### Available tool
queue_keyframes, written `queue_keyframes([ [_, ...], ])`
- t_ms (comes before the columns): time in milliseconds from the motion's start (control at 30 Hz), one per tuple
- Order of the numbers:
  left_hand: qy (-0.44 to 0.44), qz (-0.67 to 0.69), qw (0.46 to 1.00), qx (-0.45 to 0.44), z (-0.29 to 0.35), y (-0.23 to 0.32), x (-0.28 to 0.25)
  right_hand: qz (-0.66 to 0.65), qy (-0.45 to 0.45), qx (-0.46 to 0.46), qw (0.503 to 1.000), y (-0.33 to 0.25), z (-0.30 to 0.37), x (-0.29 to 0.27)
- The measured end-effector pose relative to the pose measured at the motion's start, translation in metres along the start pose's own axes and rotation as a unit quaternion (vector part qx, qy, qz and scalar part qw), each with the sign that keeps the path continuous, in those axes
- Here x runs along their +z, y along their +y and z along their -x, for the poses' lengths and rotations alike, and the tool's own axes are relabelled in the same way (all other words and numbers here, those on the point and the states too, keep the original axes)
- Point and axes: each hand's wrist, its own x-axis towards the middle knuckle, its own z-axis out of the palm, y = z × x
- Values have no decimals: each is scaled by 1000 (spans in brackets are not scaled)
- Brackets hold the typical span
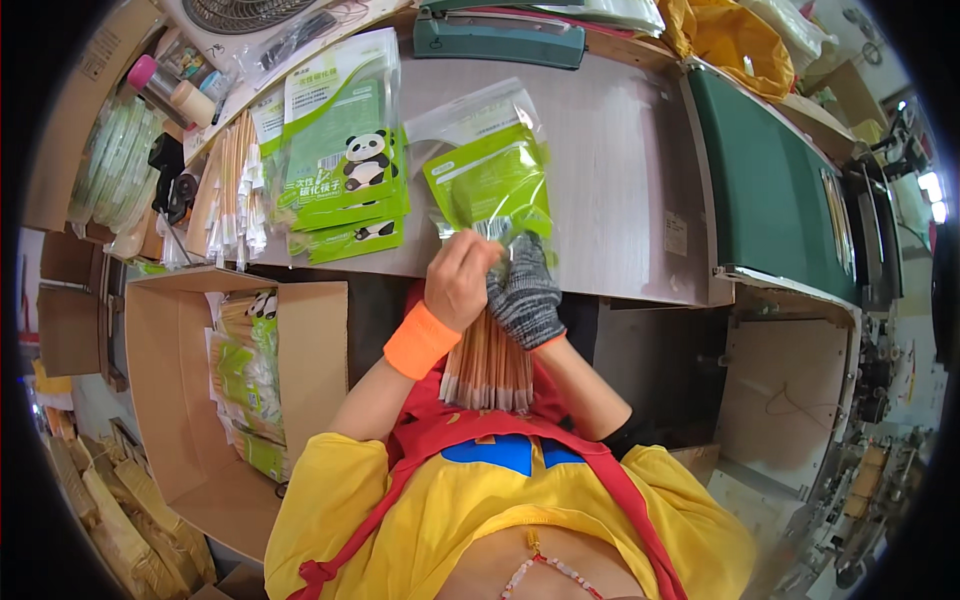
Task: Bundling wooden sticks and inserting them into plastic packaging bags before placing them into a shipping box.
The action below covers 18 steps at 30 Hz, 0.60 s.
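Note:
A green plastic bag with a clear far end lies at the table's near edge. My bare left hand, with an orange wristband, pinches at the bag's near edge. My right hand, in a grey knitted glove, is closed at the bag's near right corner. Below both hands a bundle of wooden chopsticks rests over my lap, its pale wrapped ends toward me. The far ends of the bundle are hidden by my hands. Left of the bag lies a stack of green panda-print bags.
Loose chopsticks lie at the table's left. Below them stands an open cardboard box with filled bags. A teal machine sits at the back, a dark green panel at the right, and a pink-capped bottle far left.

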Motion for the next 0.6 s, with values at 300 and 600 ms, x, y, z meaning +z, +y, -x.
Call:
queue_keyframes([
  [300, -46, 83, 934, -345, 88, -20, -62, -178, -189, 138, 956, 49, 103, -89],
  [600, -143, 178, 882, -413, 85, -37, -21, -16, 49, 51, 997, 49, 46, -42],
])
